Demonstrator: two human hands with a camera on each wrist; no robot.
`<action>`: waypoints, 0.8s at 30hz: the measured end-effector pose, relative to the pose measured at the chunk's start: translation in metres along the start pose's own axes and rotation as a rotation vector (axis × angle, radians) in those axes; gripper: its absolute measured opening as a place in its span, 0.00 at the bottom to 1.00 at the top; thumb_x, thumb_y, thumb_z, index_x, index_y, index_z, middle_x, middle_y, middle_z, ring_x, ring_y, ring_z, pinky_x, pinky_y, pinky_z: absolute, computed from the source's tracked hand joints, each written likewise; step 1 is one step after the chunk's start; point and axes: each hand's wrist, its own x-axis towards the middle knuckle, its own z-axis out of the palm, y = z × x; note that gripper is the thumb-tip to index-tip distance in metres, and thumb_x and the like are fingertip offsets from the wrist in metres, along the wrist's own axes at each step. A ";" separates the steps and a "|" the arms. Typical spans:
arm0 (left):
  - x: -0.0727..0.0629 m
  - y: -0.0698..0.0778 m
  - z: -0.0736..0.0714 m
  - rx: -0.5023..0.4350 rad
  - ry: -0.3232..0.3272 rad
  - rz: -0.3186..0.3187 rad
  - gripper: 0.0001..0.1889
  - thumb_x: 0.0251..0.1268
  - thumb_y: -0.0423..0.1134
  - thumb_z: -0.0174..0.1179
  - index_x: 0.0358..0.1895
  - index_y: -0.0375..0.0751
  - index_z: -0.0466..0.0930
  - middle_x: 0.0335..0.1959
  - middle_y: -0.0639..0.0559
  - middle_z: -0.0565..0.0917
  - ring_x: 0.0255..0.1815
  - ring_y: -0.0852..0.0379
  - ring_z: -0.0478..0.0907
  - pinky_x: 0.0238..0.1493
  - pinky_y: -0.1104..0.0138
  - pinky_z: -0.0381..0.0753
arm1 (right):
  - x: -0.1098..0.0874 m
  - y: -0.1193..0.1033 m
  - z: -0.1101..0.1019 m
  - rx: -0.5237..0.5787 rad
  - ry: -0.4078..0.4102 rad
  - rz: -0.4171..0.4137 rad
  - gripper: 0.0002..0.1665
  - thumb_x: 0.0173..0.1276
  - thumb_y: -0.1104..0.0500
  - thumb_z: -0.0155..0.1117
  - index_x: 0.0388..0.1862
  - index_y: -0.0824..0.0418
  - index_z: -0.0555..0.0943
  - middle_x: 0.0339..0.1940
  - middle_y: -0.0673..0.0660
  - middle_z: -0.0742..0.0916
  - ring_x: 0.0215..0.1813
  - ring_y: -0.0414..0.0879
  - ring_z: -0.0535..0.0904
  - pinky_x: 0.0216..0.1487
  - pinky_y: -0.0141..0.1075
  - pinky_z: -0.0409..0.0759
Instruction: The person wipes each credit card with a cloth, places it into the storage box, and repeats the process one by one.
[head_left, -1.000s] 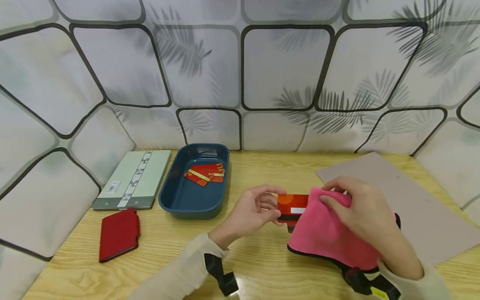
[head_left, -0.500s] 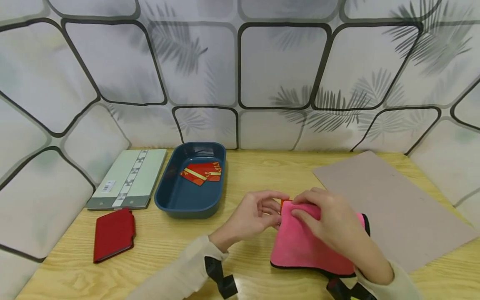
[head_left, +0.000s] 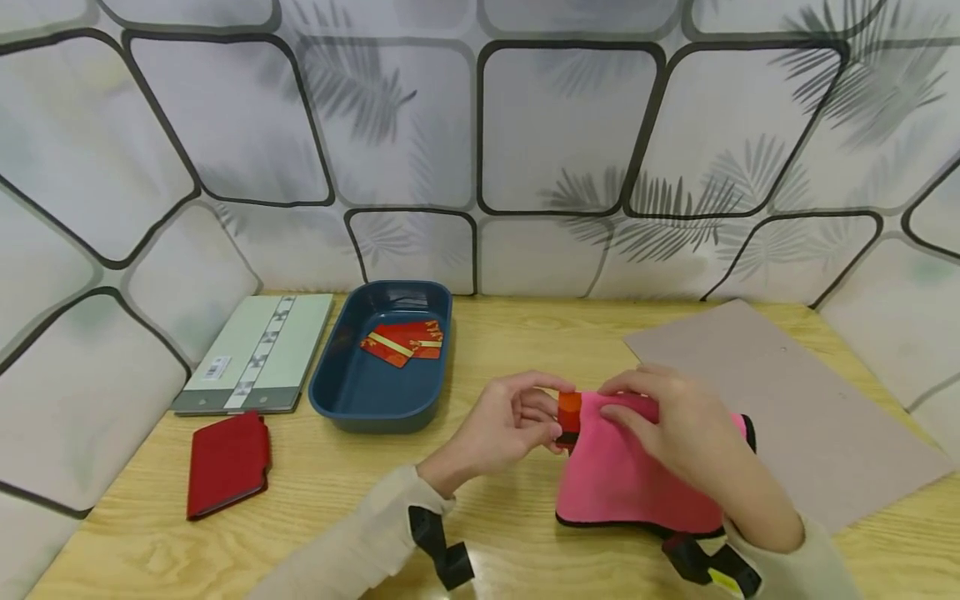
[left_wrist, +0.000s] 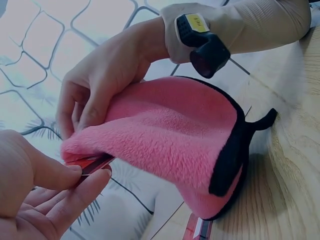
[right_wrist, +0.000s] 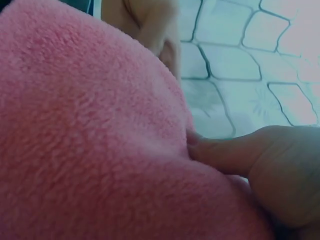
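My left hand (head_left: 498, 429) pinches the left end of a red card (head_left: 568, 414) with a dark stripe. A pink plush cloth (head_left: 633, 492) with black edging is folded over the rest of the card, hiding most of it. With thumb and fingers, my right hand (head_left: 678, 429) grips the cloth over the card. In the left wrist view the card's edge (left_wrist: 92, 164) shows between the left thumb and fingers, just under the cloth's fold. Below the hanging cloth, another red card (left_wrist: 197, 229) with a dark stripe lies on the wooden table.
A blue tray (head_left: 365, 417) with several red and gold cards (head_left: 405, 340) stands left of the hands. Further left are a pale green folder (head_left: 258, 350) and a red notebook (head_left: 228, 467). A greyish board (head_left: 787, 408) lies at right; a patterned backdrop (head_left: 570, 125) rises behind.
The cloth and right hand slid left along the card until it was nearly covered, then slightly back right, baring a short strip. The left hand kept its hold on the card.
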 end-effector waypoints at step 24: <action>-0.007 0.005 -0.011 -0.079 0.159 0.024 0.23 0.58 0.15 0.53 0.58 0.28 0.72 0.28 0.51 0.74 0.25 0.58 0.77 0.36 0.58 0.86 | -0.002 0.023 -0.027 -0.118 0.104 0.018 0.12 0.49 0.64 0.76 0.34 0.55 0.87 0.32 0.52 0.86 0.36 0.51 0.83 0.37 0.50 0.79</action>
